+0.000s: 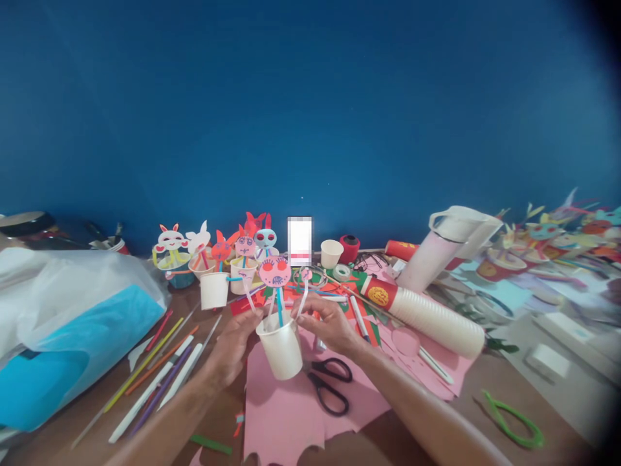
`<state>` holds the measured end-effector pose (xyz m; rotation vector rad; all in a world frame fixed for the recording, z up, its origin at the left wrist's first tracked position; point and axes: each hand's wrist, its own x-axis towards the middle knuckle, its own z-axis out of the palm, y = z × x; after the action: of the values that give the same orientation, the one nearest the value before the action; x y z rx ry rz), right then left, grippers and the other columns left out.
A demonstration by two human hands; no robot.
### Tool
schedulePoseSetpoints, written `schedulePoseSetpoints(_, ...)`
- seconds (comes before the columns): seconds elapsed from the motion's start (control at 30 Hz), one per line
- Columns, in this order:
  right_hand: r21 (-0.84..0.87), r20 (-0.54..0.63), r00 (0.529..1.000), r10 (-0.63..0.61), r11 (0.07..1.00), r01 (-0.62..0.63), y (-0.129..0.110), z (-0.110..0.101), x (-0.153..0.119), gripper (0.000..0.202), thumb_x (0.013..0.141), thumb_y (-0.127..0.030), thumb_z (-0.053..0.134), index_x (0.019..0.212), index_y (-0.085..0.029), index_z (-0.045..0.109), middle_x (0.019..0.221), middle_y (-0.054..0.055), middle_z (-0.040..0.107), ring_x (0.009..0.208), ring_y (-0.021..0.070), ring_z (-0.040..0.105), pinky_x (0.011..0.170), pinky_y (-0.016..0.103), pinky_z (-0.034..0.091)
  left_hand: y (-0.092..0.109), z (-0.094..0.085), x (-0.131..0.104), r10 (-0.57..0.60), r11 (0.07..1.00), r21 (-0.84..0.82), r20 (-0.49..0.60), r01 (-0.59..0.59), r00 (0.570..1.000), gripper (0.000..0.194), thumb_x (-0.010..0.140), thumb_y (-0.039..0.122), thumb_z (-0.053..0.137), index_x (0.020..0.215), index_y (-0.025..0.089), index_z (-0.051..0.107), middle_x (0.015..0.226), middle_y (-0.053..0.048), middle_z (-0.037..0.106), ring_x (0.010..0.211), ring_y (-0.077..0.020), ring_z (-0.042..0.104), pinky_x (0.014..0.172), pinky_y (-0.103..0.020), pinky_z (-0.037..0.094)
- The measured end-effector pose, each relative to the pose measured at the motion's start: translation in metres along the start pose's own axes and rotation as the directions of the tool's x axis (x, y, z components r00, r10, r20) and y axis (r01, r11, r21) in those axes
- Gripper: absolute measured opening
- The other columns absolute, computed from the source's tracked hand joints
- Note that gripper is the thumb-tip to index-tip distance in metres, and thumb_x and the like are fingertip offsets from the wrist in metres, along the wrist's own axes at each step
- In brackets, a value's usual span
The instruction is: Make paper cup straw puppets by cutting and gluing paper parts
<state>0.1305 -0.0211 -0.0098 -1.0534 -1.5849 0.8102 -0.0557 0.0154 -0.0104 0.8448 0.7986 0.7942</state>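
Before me is a white paper cup (pixel 282 356), slightly tilted above pink paper. From it rises a blue straw (pixel 280 307) carrying a round pink paper face (pixel 275 272) with red eyes. White bent straws stick out at both sides of the rim. My left hand (pixel 237 340) is closed at the cup's left rim, fingertips pinching the left straw (pixel 249 296). On the opposite side my right hand (pixel 327 322) pinches the right straw (pixel 303 299), which has a small pink piece on its end. Black-handled scissors (pixel 332 385) lie below the right hand, their blades partly hidden behind the cup.
Several finished cup figures (pixel 214 288) stand at the back left. Straws and markers (pixel 160 388) lie on the left beside a plastic bag (pixel 82 323). To the right are a stack of paper cups (pixel 431 317), a pitcher (pixel 431 252) and a green loop (pixel 514 421).
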Motion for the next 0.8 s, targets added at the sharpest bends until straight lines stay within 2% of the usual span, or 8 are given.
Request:
schedulePoseSetpoints(0.13,0.022,-0.012,1.0,0.005,1.0,-0.005,0.002,0.0006,0.0005,0.02,0.079,-0.035,0.054,0.07,-0.019,0.06,0.075,0.003,0.06,0.074,0.0156,0.055,0.07,0.027,0.043,-0.0001,0.0017,-0.0011,-0.001,1.0,0.008,0.015,0.0,1.0,0.035,0.073,0.034,0.06,0.101,0.013,0.064,0.096,-0.01,0.069,0.086,-0.0241,0.063,0.075,-0.031,0.046)
schedulePoseSetpoints(0.3,0.035,-0.031,0.999,0.044,0.998,-0.043,0.0045,0.0024,-0.0014,0.021,0.081,-0.037,0.051,0.077,-0.018,0.06,0.076,0.002,0.059,0.072,0.0146,0.054,0.068,0.026,0.043,-0.0005,0.0042,-0.0019,0.015,1.0,-0.004,0.009,-0.015,1.0,0.038,0.072,0.034,0.061,0.103,0.013,0.063,0.101,-0.011,0.067,0.092,-0.0257,0.061,0.08,-0.032,0.045)
schedulePoseSetpoints(0.57,0.082,-0.058,0.991,0.124,0.99,-0.119,0.007,0.0045,-0.0035,0.024,0.08,-0.04,0.051,0.079,-0.018,0.06,0.072,0.001,0.056,0.065,0.0125,0.05,0.062,0.024,0.041,-0.0028,0.0073,-0.0031,0.051,0.998,0.021,0.003,-0.051,0.999,0.036,0.074,0.035,0.059,0.103,0.015,0.064,0.099,-0.01,0.068,0.092,-0.0249,0.061,0.078,-0.031,0.045)
schedulePoseSetpoints(0.8,0.174,-0.071,0.99,0.122,0.979,-0.108,0.0076,0.0072,-0.0032,0.021,0.081,-0.037,0.05,0.082,-0.018,0.058,0.073,0.002,0.057,0.068,0.0134,0.052,0.065,0.025,0.043,-0.0077,0.0051,-0.0026,0.046,0.999,0.002,0.0,-0.046,0.999,0.034,0.073,0.035,0.06,0.102,0.017,0.065,0.096,-0.008,0.069,0.089,-0.0233,0.062,0.078,-0.029,0.045)
